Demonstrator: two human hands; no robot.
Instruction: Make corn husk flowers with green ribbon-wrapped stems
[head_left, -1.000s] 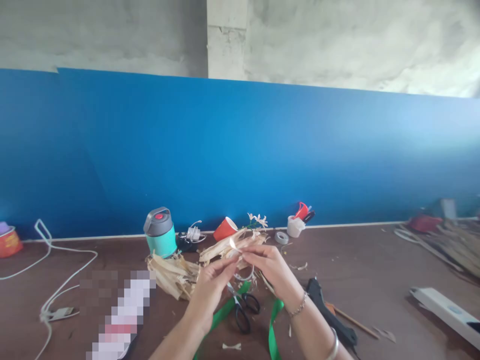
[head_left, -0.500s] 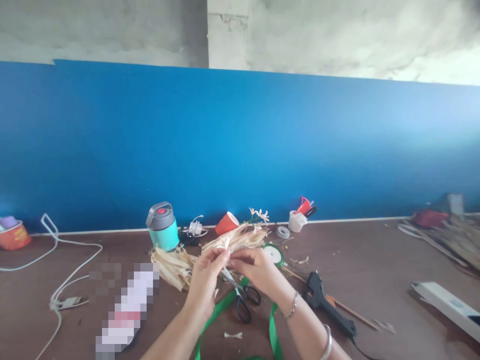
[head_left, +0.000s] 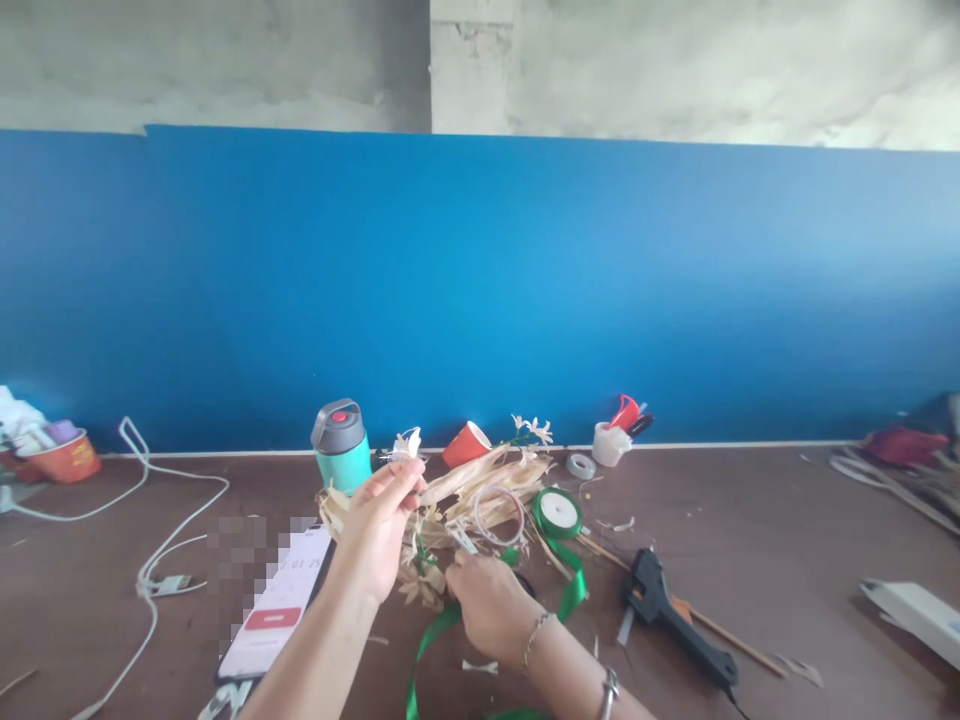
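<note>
My left hand is raised over the table, thumb and fingers pinched on a small white husk flower whose petals stick up above the fingertips. My right hand is lower and closer to me, its fingers curled over the scissors. The scissors' blades show beyond the fingers, and most of their dark handles are hidden by the hand. Pale dried corn husks are heaped just behind both hands. A roll of clear tape and a spool of green ribbon lie by the heap.
A glue gun and thin stick lie to the right. A phone and white cable are at left. Behind stand a turquoise flask, a tipped red cup and a white cup with tools.
My hands have separated. The left moved left and up with the white flower, while the right came down to the scissors. The view shifted slightly.
</note>
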